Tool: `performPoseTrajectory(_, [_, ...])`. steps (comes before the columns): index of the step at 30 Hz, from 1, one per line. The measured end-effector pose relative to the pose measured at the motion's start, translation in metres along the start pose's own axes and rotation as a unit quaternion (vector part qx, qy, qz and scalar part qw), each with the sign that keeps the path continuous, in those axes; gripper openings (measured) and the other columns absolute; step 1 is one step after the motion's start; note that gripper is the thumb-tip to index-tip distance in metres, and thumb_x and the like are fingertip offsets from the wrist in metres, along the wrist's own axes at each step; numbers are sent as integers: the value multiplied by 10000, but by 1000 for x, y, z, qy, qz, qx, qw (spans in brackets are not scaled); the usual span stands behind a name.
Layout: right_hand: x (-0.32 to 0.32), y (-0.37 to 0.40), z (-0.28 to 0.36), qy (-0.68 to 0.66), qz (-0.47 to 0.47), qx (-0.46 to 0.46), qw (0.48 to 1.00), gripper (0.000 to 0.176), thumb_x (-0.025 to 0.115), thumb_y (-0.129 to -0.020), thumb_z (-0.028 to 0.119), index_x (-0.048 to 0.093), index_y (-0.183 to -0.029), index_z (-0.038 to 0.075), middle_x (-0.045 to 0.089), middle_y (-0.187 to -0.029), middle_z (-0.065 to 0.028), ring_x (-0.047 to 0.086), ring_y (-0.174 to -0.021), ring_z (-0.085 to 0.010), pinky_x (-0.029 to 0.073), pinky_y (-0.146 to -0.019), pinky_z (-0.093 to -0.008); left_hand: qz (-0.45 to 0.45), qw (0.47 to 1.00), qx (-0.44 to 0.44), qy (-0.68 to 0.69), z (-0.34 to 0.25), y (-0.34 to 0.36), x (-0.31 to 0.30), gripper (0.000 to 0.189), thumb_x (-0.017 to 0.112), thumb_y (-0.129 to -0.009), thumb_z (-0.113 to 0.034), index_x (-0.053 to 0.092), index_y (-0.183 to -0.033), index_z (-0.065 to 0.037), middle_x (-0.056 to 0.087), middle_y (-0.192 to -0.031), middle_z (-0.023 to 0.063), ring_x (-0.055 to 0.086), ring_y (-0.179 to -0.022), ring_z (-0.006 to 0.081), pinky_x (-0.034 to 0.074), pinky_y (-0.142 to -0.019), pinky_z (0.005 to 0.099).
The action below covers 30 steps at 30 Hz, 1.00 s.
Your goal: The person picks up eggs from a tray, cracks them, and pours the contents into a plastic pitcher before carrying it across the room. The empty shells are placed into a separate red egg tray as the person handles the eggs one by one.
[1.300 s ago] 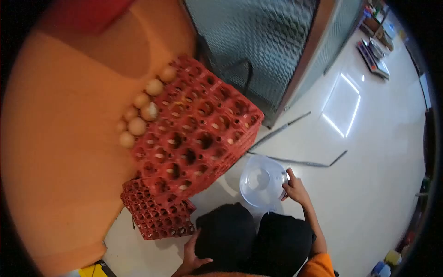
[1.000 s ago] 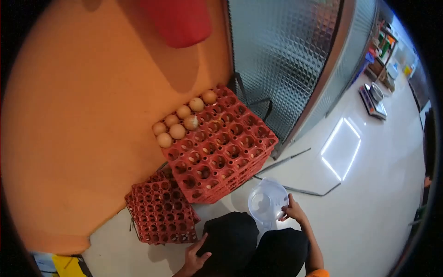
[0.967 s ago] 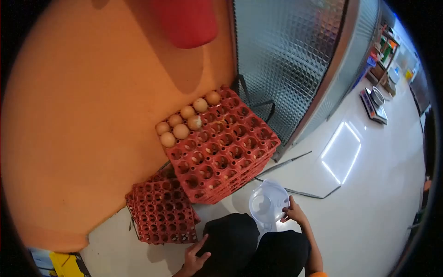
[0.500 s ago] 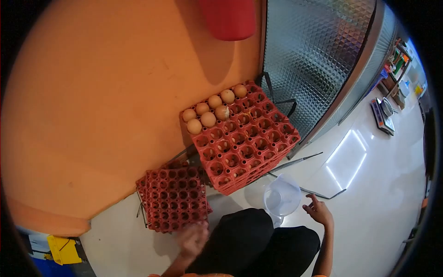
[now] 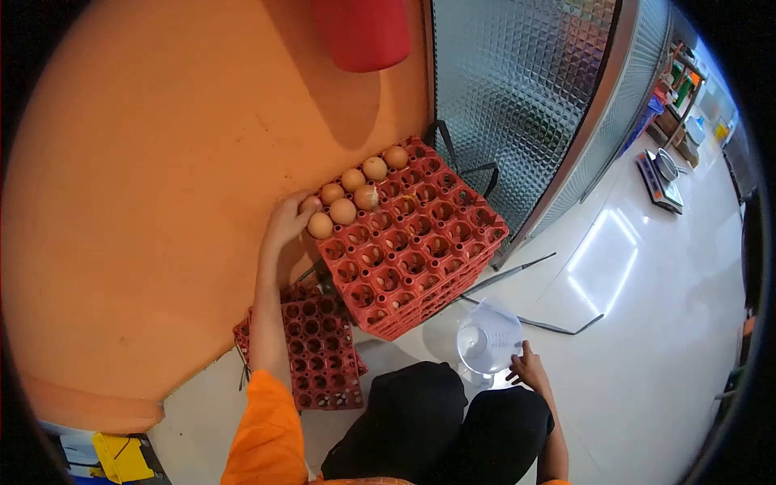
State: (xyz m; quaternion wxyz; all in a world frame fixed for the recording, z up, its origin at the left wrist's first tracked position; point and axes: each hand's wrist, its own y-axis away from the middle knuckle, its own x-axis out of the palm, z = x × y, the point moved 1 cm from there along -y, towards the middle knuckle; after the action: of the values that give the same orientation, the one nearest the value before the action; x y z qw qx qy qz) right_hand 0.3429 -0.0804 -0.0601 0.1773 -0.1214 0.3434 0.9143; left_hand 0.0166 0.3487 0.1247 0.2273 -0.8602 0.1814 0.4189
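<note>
Brown eggs sit along the wall-side corner of the top red egg tray, which lies on a tall stack. My left hand reaches to the tray's left corner, its fingers closed on the corner egg. Beside the clear plastic jug on the floor, my right hand has its fingers apart and holds nothing; its fingertips are close to the jug's rim. A lower stack of egg trays without eggs is partly hidden by my left forearm.
An orange wall rises at the left, with a red container above. A textured glass panel stands behind the tall stack. Dark straps lie on the floor. Farther right is a scale with a metal pan.
My left hand has moved from above the lower trays up to the corner egg. My right hand has come nearer to the jug. The view has shifted slightly.
</note>
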Motion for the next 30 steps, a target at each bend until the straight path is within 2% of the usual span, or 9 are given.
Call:
performPoseTrajectory(3, [-8,0,-9,41,-51,-21,998,250,425,-829,-4,342,-1063,-31,582,-673,-207,631,-518,-287,529,-410,-366,124,991,-12,54,12,-8,-7,321,571,-845,-178,557,-1122,-16,624,-940,142,605,-767,178,491,-653,332])
performPoseTrajectory(7, [-23,4,-21,35,-68,-32,997,247,422,-825,-7,339,-1054,-45,571,-614,-211,618,-474,-282,526,-389,-362,119,978,173,9,26,-14,-13,283,531,-878,-175,550,-1112,-18,614,-957,139,613,-784,152,495,-609,292])
performPoseTrajectory(10, [-35,6,-22,27,-91,-24,995,247,422,-827,-4,337,-1056,-44,571,-616,-210,621,-481,-279,526,-389,-363,134,983,116,-38,24,-14,-14,279,484,-909,-185,511,-1139,-30,586,-1009,127,600,-848,161,495,-674,296])
performPoseTrajectory(13, [-46,5,-35,4,-98,-18,995,250,409,-839,-3,322,-1071,-36,572,-639,-207,615,-475,-278,526,-388,-361,61,988,19,141,31,-12,-14,292,460,-915,-209,480,-1166,-63,559,-1030,109,569,-912,196,471,-810,327])
performPoseTrajectory(16, [-46,3,-42,5,-99,-12,995,292,397,-848,-2,293,-1117,-47,570,-651,-203,611,-470,-275,523,-386,-360,-67,810,-93,576,14,4,-20,283,438,-914,-222,475,-1160,-87,550,-1003,87,557,-875,195,497,-767,323])
performPoseTrajectory(19, [-44,5,-39,7,-108,-9,994,296,404,-841,0,297,-1112,-55,573,-634,-200,615,-476,-271,519,-384,-355,-111,651,-165,733,8,10,-29,256,445,-906,-237,524,-1091,-79,555,-937,76,567,-798,188,517,-712,299])
performPoseTrajectory(25, [-44,3,-34,16,-104,-22,994,296,410,-837,7,296,-1102,-60,577,-606,-194,619,-479,-269,517,-380,-349,94,907,-135,387,4,21,-39,218,579,-832,-240,611,-983,-87,581,-865,91,587,-803,243,497,-752,355])
performPoseTrajectory(27, [-43,-1,-40,9,-92,-26,995,383,404,-856,7,240,-1193,-71,567,-612,-191,613,-465,-268,518,-376,-351,64,994,-38,85,-20,27,-33,279,627,-793,-237,598,-1037,-106,595,-878,110,593,-818,269,492,-750,372])
performPoseTrajectory(30, [-39,-5,-44,3,-97,-40,994,424,400,-857,8,209,-1225,-78,569,-614,-196,612,-463,-269,521,-380,-353,44,979,30,-194,-38,38,-14,409,675,-744,-257,566,-1117,-129,607,-910,135,597,-864,303,485,-756,387])
